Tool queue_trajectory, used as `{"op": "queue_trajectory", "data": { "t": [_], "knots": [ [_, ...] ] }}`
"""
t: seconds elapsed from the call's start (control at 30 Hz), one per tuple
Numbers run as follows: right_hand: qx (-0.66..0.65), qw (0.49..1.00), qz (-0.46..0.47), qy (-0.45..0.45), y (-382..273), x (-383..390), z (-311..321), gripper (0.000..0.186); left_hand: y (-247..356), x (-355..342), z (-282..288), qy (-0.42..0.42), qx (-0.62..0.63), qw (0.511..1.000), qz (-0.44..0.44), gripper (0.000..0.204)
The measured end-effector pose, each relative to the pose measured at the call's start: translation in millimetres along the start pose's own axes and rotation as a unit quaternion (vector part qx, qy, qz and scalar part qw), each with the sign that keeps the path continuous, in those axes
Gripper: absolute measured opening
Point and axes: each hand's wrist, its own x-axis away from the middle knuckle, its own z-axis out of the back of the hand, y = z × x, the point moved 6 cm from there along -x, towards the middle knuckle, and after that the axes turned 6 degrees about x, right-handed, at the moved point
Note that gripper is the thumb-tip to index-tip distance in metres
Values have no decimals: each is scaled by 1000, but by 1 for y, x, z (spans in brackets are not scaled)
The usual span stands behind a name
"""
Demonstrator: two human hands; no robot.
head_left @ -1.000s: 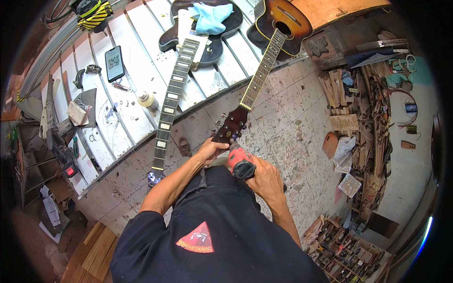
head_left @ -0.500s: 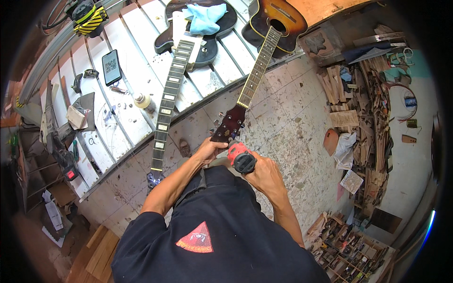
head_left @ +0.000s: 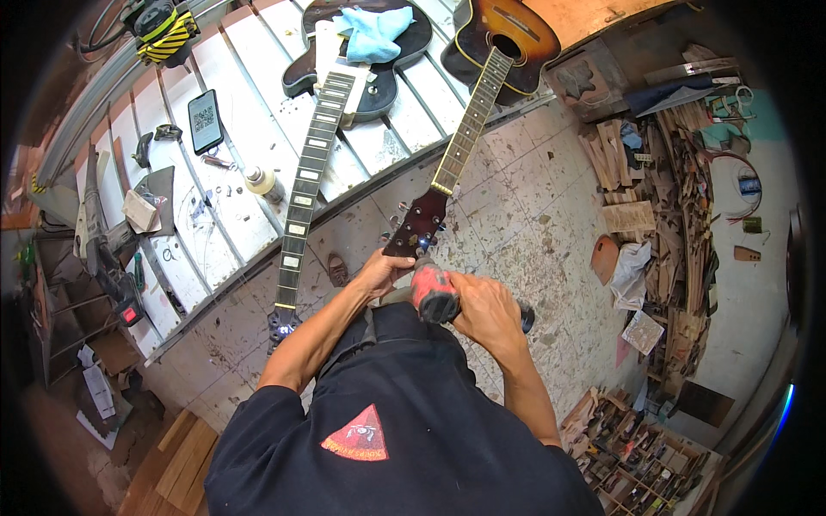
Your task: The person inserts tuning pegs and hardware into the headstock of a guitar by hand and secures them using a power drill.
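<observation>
A sunburst acoustic guitar rests with its body on the bench, and its neck slants down past the edge toward me. My left hand is closed round the end of its dark red headstock, near my lap. In my right hand is a red and black cordless drill, gripped by its handle. The drill's nose points at the headstock's lower right side, beside the tuning pegs. A small light glows there; whether the tip touches a peg or screw is too small to tell.
On the slatted white bench lies a dark-bodied guitar, its long neck overhanging the edge. A blue cloth, a phone and a small bottle are there too. Wood scraps pile up at the right.
The drill has tilted and swung slightly left, its rear end lower, and its base now shows right of my right hand. My left hand keeps its hold on the headstock.
</observation>
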Motion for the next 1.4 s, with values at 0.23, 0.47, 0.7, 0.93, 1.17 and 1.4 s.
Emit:
{"op": "queue_trajectory", "data": {
  "t": [0.23, 0.47, 0.7, 0.93, 1.17, 1.4],
  "knots": [
    [-54, 998, 0, 14, 3, 2, 9, 34, 1, 2, -5, 10, -11, 1000, 2, 40],
    [-158, 979, -121, 49, 11, 35, 36, 36, 1, 2, -3, 2, -15, 1000, -8, 43],
    [-301, 907, -238, 173, 68, 79, 8, 19, 9, 12, 4, 50, -78, 996, 1, 49],
    [-488, 835, -189, 173, 70, 95, -10, 44, 38, 65, 12, 101, -271, 957, -17, 64],
    [-353, 916, 161, 98, -40, 33, 18, 65, 35, 167, -74, -176, -255, 950, 25, 122],
    [-248, 895, 368, 54, -135, -7, 32, 65, 84, 226, -89, -79, 86, 951, -287, 79]
  ]
}}
